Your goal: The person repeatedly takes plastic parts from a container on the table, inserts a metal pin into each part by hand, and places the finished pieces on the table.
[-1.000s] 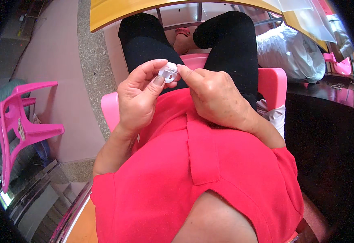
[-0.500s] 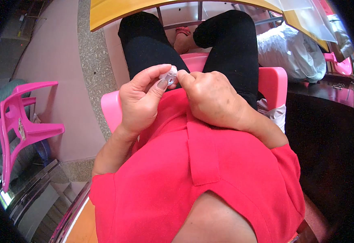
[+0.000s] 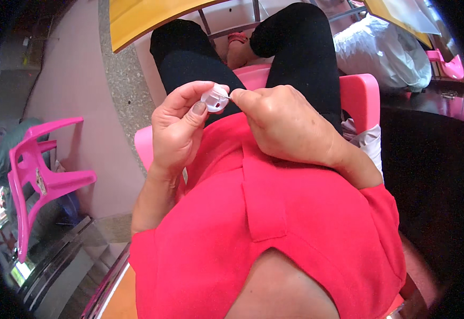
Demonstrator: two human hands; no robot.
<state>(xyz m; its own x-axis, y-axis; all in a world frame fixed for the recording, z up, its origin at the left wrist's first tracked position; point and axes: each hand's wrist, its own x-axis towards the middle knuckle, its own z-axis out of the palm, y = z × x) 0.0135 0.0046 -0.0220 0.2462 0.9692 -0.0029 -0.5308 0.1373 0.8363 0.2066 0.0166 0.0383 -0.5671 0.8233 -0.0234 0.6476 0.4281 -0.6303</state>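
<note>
Between the thumb and fingers of my left hand (image 3: 181,122) is a small round white plastic piece (image 3: 213,100), with a recess and a small dark opening in its face. My right hand (image 3: 290,125) is closed in a pinch just to the right of it. From its fingertips a thin rod (image 3: 228,97) points at the white piece's right edge; its far end is too small to make out. Both hands are over my lap, above the red top (image 3: 216,186) and the black trousers (image 3: 189,58).
I sit on a pink plastic chair (image 3: 362,101). A yellow tabletop (image 3: 152,18) spans the far side over my knees. White plastic bags (image 3: 383,58) stand at the far right. Another pink chair (image 3: 56,183) is at the left, beside a pale pink floor (image 3: 83,74).
My left hand has turned the white piece so more of its round face shows. The right fingertips have drawn slightly away, revealing the thin rod. The whole view has shifted slightly.
</note>
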